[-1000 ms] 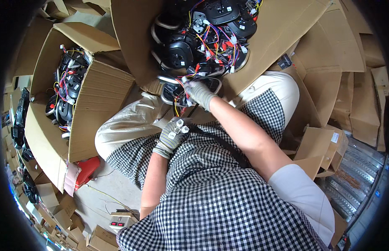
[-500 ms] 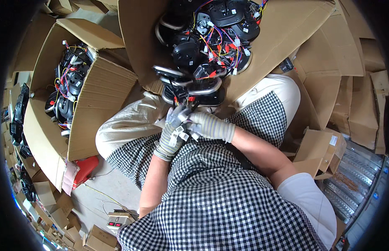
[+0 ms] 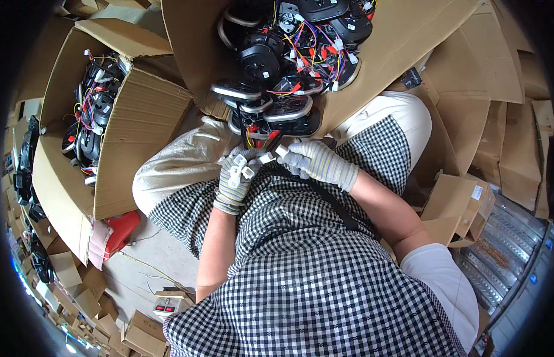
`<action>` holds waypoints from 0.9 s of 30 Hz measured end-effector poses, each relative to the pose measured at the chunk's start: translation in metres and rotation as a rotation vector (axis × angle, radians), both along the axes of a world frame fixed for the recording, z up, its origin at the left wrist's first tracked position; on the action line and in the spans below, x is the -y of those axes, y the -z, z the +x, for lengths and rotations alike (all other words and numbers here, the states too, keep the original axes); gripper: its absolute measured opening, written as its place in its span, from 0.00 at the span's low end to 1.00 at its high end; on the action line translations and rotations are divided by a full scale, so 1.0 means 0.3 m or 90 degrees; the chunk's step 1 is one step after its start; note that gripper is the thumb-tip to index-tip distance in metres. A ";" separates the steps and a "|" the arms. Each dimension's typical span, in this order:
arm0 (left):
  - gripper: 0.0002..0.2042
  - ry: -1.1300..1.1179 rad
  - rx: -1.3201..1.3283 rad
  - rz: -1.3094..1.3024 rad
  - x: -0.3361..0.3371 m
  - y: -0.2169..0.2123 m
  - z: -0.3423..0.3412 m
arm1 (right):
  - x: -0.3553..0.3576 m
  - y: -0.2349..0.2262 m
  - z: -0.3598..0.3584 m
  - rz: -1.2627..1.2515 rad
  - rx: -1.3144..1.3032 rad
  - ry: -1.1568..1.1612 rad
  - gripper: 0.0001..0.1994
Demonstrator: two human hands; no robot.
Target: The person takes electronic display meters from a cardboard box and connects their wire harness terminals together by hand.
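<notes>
My left hand (image 3: 230,189), in a striped knit glove, is closed round a bunch of dark cables. Several white plug connectors (image 3: 240,169) on the cable ends stick out over its fingers. To the right, my gloved right hand (image 3: 325,163) pinches a single white connector (image 3: 281,151) between thumb and fingertips, a short gap from the bunch. Just beyond both hands lie stacked black oval units with silver rims (image 3: 289,110), red connectors (image 3: 273,135) among their wires. The cables run toward these units; where each one joins is hidden.
A large open carton (image 3: 402,35) ahead holds more black units with coloured wires. Another carton (image 3: 140,143) of similar parts stands at the left. Flattened and open boxes (image 3: 461,208) lie to the right. A red-switched box (image 3: 165,309) sits on the floor, lower left.
My right hand has drawn away to the right from my left hand, with a white connector at its fingertips. The left hand keeps its grip on the bunch and has shifted slightly left.
</notes>
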State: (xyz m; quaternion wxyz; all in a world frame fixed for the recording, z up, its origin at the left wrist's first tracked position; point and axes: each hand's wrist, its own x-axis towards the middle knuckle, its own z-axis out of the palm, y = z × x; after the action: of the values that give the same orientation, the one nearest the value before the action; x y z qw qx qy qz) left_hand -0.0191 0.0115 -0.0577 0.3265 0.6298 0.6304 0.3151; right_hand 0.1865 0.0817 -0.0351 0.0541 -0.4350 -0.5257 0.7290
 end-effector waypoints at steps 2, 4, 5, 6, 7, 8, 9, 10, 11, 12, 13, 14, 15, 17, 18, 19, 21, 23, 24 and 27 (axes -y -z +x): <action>0.08 -0.002 -0.030 -0.020 0.020 0.028 -0.012 | -0.016 -0.025 -0.017 0.276 0.090 -0.152 0.14; 0.07 -0.001 -0.030 -0.015 0.023 0.037 -0.013 | -0.038 -0.067 -0.031 0.533 0.199 -0.336 0.12; 0.07 0.002 -0.029 -0.015 0.025 0.051 -0.019 | -0.050 -0.083 -0.034 0.532 0.201 -0.333 0.12; 0.07 0.055 -0.095 0.020 0.032 0.078 -0.033 | -0.065 -0.094 -0.036 0.506 0.199 -0.387 0.11; 0.07 0.106 -0.162 0.055 0.030 0.088 -0.037 | -0.083 -0.098 -0.041 0.478 0.194 -0.441 0.10; 0.07 0.107 -0.162 0.055 0.033 0.098 -0.029 | -0.102 -0.097 -0.047 0.477 0.152 -0.497 0.10; 0.06 0.030 0.086 -0.045 0.040 0.106 -0.015 | -0.115 -0.088 -0.051 0.476 0.152 -0.496 0.10; 0.06 -0.048 0.335 -0.144 0.044 0.111 -0.007 | -0.124 -0.076 -0.054 0.421 0.076 -0.505 0.10; 0.06 -0.046 0.335 -0.143 0.047 0.122 -0.016 | -0.131 -0.059 -0.054 0.364 0.001 -0.512 0.09; 0.05 0.035 0.130 -0.036 0.049 0.134 -0.034 | -0.130 -0.014 -0.046 0.363 -0.085 -0.487 0.09; 0.05 0.113 -0.075 0.070 0.047 0.131 -0.037 | -0.119 -0.006 -0.051 0.362 -0.083 -0.487 0.09; 0.04 0.066 0.000 0.013 0.043 0.101 -0.026 | -0.099 0.001 -0.063 0.249 -0.021 -0.399 0.09; 0.04 0.067 0.002 0.013 0.051 0.123 -0.029 | -0.085 0.009 -0.069 0.137 0.040 -0.309 0.09; 0.04 0.158 -0.112 0.083 0.059 0.158 -0.047 | -0.071 0.058 -0.066 0.159 0.030 -0.310 0.10; 0.05 0.203 -0.208 0.116 0.057 0.157 -0.047 | -0.068 0.083 -0.055 0.143 0.023 -0.320 0.09; 0.07 0.136 -0.137 0.068 0.066 0.176 -0.038 | -0.063 0.095 -0.053 0.125 0.013 -0.333 0.09; 0.09 0.120 -0.048 -0.039 0.095 0.200 -0.053 | -0.055 0.122 -0.054 0.124 0.004 -0.342 0.09; 0.09 0.155 -0.093 0.011 0.071 0.174 -0.054 | -0.058 0.127 -0.056 0.095 -0.003 -0.331 0.11; 0.08 0.189 -0.140 0.060 0.060 0.161 -0.053 | -0.061 0.129 -0.051 0.095 -0.002 -0.330 0.11; 0.08 0.156 -0.121 0.008 0.051 0.137 -0.041 | -0.078 0.095 -0.061 0.107 -0.001 -0.331 0.12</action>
State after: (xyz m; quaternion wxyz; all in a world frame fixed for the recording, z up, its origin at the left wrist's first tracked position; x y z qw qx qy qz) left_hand -0.0314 -0.0038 -0.0989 0.2979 0.7309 0.5749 0.2157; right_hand 0.1682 0.1051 -0.0635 -0.0988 -0.2790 -0.6781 0.6727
